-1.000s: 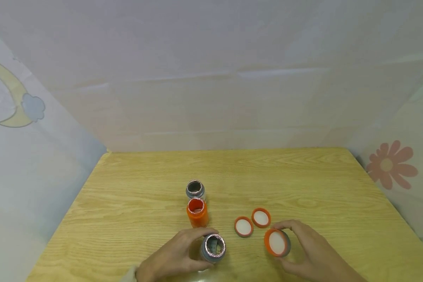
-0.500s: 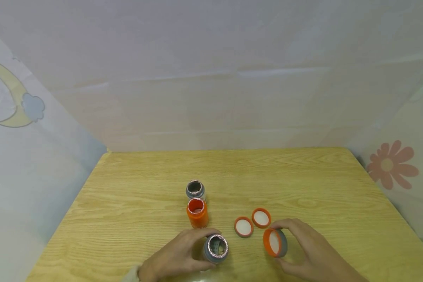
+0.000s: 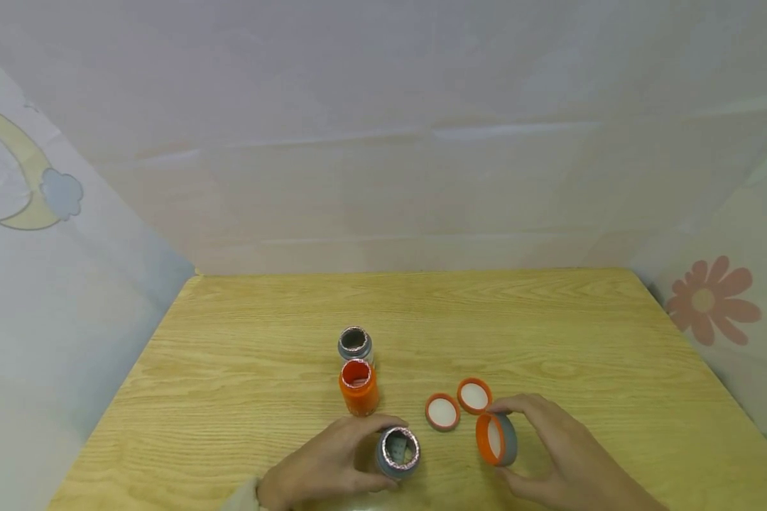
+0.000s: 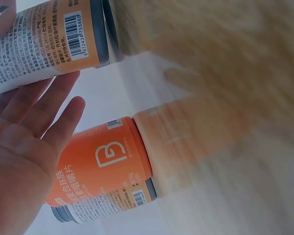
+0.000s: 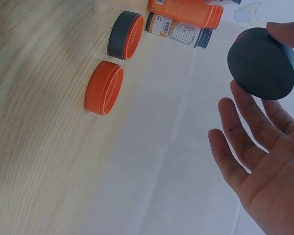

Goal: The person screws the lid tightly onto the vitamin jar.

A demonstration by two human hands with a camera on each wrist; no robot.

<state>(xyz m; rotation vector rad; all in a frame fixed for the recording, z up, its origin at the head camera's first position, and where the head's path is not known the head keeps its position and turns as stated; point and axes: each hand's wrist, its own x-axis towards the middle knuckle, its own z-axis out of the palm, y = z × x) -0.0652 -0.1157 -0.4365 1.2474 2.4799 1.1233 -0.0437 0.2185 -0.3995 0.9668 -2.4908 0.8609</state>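
Left hand (image 3: 332, 458): half-curled, thumb and fingers around the held bottle (image 4: 44, 44), little finger standing off it.
Right hand (image 3: 559, 454): pinches the held lid (image 5: 262, 63) by its edge between thumb and fingertips, the other fingers spread loosely.
Held bottle: uncapped, grey-necked, nearer the person than the orange bottle (image 3: 360, 394) and slightly right of it; contents hard to make out.
Held lid: tilted, grey outside, orange inside, well right of the orange bottle; raised lettering on top, illegible.
Orange bottle label: white outlined B-like logo, Chinese characters including "B族", small barcode.
Held bottle label: tan and white, barcode, dense Chinese print too fine to read surely.
Rear bottle (image 3: 354, 344): uncapped, just behind the orange bottle; small print and barcode.
Grey lid (image 3: 442, 411), orange lid (image 3: 474, 395): liner up, right of the orange bottle, the orange lid farther.
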